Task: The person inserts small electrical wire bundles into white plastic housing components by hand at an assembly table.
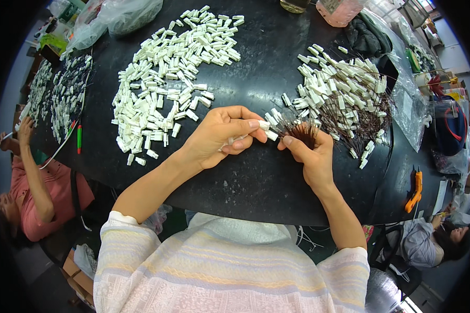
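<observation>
My left hand (219, 136) pinches a small white plastic connector (265, 125) between thumb and forefinger and holds more white pieces in its palm. My right hand (310, 154) grips a bundle of thin dark brown wires (302, 130) tipped with white connectors, right beside the left hand's fingertips. A large heap of loose white connectors (167, 83) lies to the left on the round black table (256, 182). A second heap of connectors with wires attached (344, 96) lies just beyond my right hand.
A clear plastic bag (407, 104) lies at the table's right, a pink container (339, 10) at the far edge, bags (115, 18) at the far left. A person in a pink top (36, 193) sits left, another person (438, 240) lower right. An orange tool (415, 190) lies right.
</observation>
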A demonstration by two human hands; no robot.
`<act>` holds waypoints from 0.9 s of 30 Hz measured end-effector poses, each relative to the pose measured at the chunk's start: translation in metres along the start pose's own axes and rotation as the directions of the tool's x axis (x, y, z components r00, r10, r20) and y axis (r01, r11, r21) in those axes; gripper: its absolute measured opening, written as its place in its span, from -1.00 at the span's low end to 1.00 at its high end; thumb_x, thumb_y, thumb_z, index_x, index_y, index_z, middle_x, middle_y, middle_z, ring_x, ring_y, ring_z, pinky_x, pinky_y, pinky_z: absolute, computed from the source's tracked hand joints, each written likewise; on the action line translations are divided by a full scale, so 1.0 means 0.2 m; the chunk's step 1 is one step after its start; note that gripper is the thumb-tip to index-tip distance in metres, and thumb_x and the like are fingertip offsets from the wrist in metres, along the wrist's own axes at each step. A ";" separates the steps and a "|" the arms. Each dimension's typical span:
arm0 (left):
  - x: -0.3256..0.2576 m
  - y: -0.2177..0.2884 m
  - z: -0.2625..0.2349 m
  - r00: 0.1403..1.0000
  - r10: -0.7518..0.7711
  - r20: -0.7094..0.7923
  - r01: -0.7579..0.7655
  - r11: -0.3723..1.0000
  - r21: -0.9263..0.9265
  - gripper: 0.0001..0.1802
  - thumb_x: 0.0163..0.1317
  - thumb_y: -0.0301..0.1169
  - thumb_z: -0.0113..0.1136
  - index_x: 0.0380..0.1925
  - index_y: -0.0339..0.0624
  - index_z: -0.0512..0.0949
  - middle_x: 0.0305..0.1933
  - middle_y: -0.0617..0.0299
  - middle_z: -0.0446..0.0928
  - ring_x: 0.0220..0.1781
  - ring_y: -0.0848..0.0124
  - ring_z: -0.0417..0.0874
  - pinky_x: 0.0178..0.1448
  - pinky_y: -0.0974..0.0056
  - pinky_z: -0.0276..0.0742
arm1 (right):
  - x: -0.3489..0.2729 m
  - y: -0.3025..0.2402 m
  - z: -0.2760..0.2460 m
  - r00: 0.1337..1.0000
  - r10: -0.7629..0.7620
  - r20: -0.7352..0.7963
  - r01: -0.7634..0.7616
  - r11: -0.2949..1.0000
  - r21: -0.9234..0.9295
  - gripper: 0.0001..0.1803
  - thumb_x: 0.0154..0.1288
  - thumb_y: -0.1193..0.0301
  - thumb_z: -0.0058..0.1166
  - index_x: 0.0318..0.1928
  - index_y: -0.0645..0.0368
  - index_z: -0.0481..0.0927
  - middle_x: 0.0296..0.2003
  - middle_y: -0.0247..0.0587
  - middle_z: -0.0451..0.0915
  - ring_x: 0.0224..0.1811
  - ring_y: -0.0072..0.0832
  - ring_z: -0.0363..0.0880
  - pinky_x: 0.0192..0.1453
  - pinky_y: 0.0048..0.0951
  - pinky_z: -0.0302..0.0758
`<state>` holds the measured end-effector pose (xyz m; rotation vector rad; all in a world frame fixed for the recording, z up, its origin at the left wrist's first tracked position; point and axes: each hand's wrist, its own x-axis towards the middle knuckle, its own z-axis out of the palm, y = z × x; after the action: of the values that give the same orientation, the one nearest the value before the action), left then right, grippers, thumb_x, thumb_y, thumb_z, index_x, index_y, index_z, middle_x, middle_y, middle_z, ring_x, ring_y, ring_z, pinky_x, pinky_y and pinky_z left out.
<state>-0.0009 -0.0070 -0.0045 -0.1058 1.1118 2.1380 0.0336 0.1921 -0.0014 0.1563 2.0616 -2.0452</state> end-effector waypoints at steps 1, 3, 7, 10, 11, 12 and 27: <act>0.00 0.00 0.00 1.000 0.001 -0.004 -0.001 1.000 0.018 -0.84 0.17 -0.47 0.04 -0.30 -0.37 0.44 -0.46 0.08 0.52 -0.71 0.68 0.27 -0.72 0.63 0.08 | 0.00 0.00 0.00 1.000 0.002 -0.001 -0.002 1.000 -0.002 -0.93 0.05 0.51 0.09 -0.46 0.28 0.55 -0.55 -0.37 0.54 -0.49 -0.72 0.41 -0.36 -0.67 0.30; 0.00 0.00 0.01 1.000 -0.004 -0.002 0.004 1.000 0.022 -0.84 0.17 -0.47 0.04 -0.31 -0.37 0.44 -0.48 0.09 0.51 -0.72 0.68 0.27 -0.72 0.63 0.08 | -0.01 -0.01 0.00 1.000 -0.010 0.001 0.010 1.000 0.005 -0.92 0.06 0.50 0.09 -0.48 0.28 0.55 -0.56 -0.38 0.54 -0.50 -0.73 0.40 -0.37 -0.66 0.29; 0.00 -0.01 0.00 1.000 -0.023 -0.016 0.024 0.999 0.033 -0.83 0.17 -0.46 0.03 -0.31 -0.38 0.45 -0.55 0.15 0.48 -0.73 0.68 0.26 -0.74 0.62 0.07 | 0.00 -0.01 -0.01 1.000 -0.014 0.013 0.014 1.000 -0.010 -0.90 0.06 0.49 0.08 -0.51 0.27 0.55 -0.58 -0.39 0.54 -0.51 -0.74 0.38 -0.39 -0.67 0.26; 0.01 -0.01 -0.01 0.999 -0.026 -0.037 0.027 0.999 0.032 -0.82 0.18 -0.46 0.03 -0.30 -0.40 0.45 -0.57 0.17 0.47 -0.74 0.68 0.26 -0.74 0.62 0.06 | -0.01 -0.01 -0.02 0.999 0.034 0.043 -0.035 0.999 0.031 -0.89 0.06 0.49 0.06 -0.52 0.28 0.55 -0.59 -0.39 0.53 -0.53 -0.73 0.36 -0.40 -0.67 0.25; 0.00 -0.01 -0.01 0.999 -0.026 -0.037 0.027 0.999 0.033 -0.82 0.18 -0.46 0.03 -0.30 -0.40 0.45 -0.57 0.17 0.47 -0.74 0.68 0.26 -0.74 0.62 0.06 | 0.00 -0.01 -0.02 0.999 0.012 0.049 -0.014 0.999 0.035 -0.89 0.06 0.49 0.06 -0.52 0.28 0.55 -0.60 -0.38 0.53 -0.52 -0.73 0.36 -0.39 -0.66 0.25; 0.00 0.00 0.00 0.999 -0.026 -0.035 0.027 0.999 0.030 -0.81 0.18 -0.46 0.03 -0.29 -0.40 0.45 -0.57 0.18 0.47 -0.74 0.68 0.26 -0.74 0.62 0.06 | 0.00 -0.01 -0.01 0.998 -0.009 0.054 0.007 0.999 0.038 -0.89 0.06 0.49 0.05 -0.52 0.28 0.55 -0.60 -0.37 0.53 -0.52 -0.73 0.36 -0.39 -0.66 0.24; -0.02 -0.01 0.05 0.995 0.061 -0.074 -0.029 0.926 0.377 -0.85 0.11 -0.47 0.12 -0.37 -0.36 0.50 -0.65 0.26 0.45 -0.71 0.70 0.29 -0.67 0.62 0.09 | -0.01 0.02 0.01 0.997 -0.078 0.001 0.077 0.993 -0.087 -0.95 0.05 0.56 0.07 -0.46 0.31 0.51 -0.57 -0.42 0.51 -0.53 -0.78 0.36 -0.44 -0.73 0.26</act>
<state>0.0052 -0.0011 0.0024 0.0077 1.5676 1.9341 0.0370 0.1907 -0.0038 0.0650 2.1862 -1.9952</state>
